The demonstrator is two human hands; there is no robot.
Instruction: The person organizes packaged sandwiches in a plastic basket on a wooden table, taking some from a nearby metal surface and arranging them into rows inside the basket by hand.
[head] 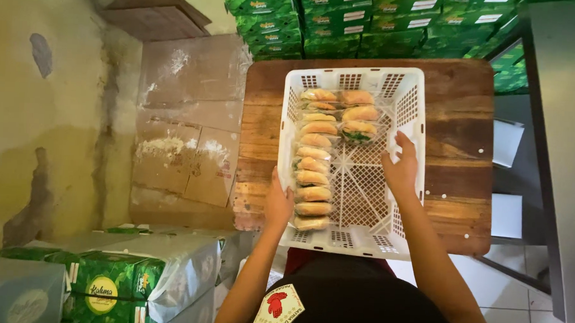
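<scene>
White slatted plastic crate point(406, 108) of wrapped sandwiches point(315, 164) on brown wooden desk point(458, 116): my left hand point(278, 202) grips its near-left wall, right hand point(400, 168) rests inside, fingers released.

white lattice crate point(412, 102) on wooden table (upright), wrapped sandwiches point(314, 162) in two rows inside.

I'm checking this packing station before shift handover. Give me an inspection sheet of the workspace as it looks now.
Surface: wooden table, worn, a few pale specks.
Job's things: white plastic crate on the table; wrapped sandwiches in a full row along its left side, a short second row at the far end.
Clutter: nothing seen on the table.
Hands: left hand on the crate's left wall; right hand inside the crate, open, holding nothing.
Cables: nothing seen.
Surroundings: green cartons stacked behind; flattened cardboard against a stained wall; more green cartons lower left, partly under plastic.
</scene>
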